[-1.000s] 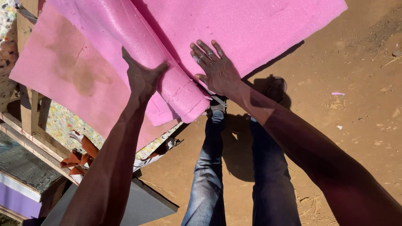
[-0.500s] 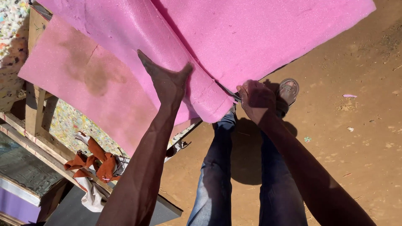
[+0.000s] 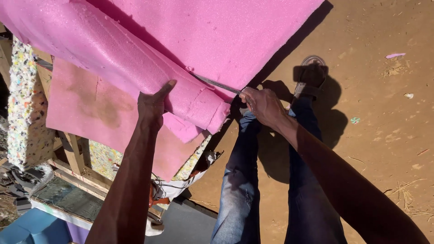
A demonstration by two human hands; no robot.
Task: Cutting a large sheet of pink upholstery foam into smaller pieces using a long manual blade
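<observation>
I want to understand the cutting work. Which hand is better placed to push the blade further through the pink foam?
The right hand, probably. It already grips the blade, which lies in the cut of the pink foam. The left hand only presses on the foam's rolled edge, away from the blade.

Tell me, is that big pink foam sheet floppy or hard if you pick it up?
Probably floppy: the pink foam sheet curls into a soft roll where the left hand presses on it. It likely feels light for its size, since one hand steadies the fold. It seems easy to cut, as the right hand holds a thin blade in it.
</observation>
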